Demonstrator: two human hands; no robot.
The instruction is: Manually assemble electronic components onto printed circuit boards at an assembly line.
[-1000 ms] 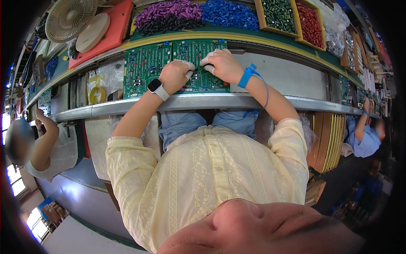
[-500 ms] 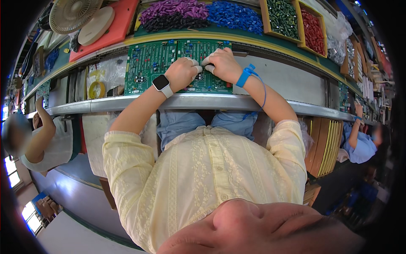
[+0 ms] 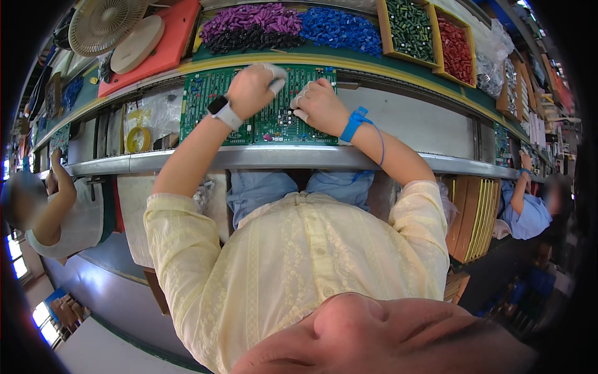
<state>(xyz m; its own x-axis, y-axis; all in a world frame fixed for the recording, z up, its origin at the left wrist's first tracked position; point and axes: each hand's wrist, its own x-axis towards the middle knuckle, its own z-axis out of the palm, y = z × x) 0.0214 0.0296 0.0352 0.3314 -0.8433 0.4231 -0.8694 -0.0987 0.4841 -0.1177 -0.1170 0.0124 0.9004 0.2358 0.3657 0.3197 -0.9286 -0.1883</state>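
Note:
Two green circuit boards (image 3: 210, 93) lie side by side on the work line, set with small parts. My left hand (image 3: 254, 90), with a watch on its wrist and white finger covers, is raised over the upper part of the boards. Its fingers are curled in and slightly blurred; whatever may be between them is hidden. Low over the right-hand board, my right hand (image 3: 324, 109) has its covered fingertips drawn together among the parts. What they grip is too small to make out. A blue wrist strap with a cord circles that wrist.
Beyond the boards are piles of purple parts (image 3: 258, 20), black parts (image 3: 240, 41) and blue parts (image 3: 341, 30). Farther right stand boxes of green parts (image 3: 408, 28) and red parts (image 3: 455, 50). A metal rail (image 3: 274, 156) runs along the near edge. Other people sit at both sides.
My left hand has lifted away from the right hand, moving left and farther from me. My right hand has shifted slightly nearer on the right-hand board, its fingertips still low.

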